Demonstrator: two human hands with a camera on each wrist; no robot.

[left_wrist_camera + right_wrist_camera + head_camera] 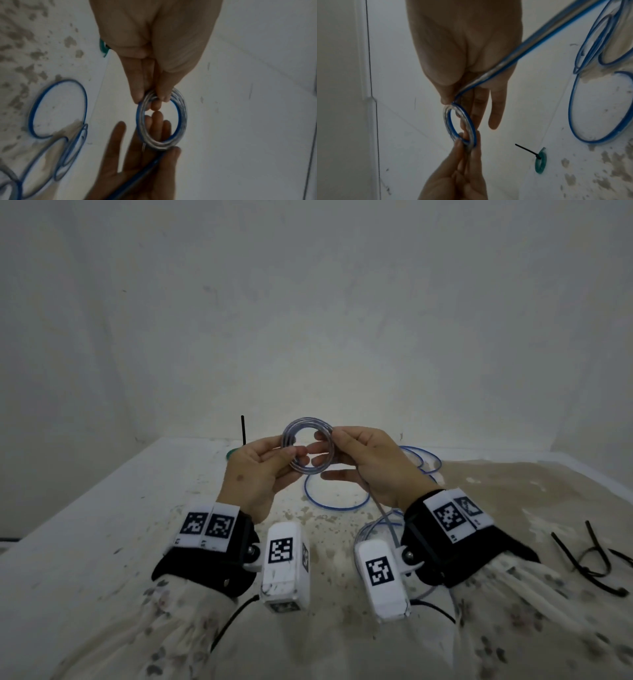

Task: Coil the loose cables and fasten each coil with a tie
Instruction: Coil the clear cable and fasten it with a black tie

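Observation:
Above the table, both hands hold a small coil (308, 421) of clear, blue-striped cable upright between them. My left hand (296, 457) pinches the coil's left side between thumb and fingers (137, 93). My right hand (323, 448) pinches the opposite side with its thumb (447, 100), the other fingers stretched out. From the coil (182, 119) a strand (522, 54) runs back across the right palm. It leads to the loose loops of the same cable (329, 503) lying on the table behind and below the hands.
A green coil (541, 162) fastened with a black tie (243, 429) lies at the table's far edge, behind my left hand. Several loose black ties (589, 556) lie at the right. The white table (137, 508) is stained and stands against a white wall.

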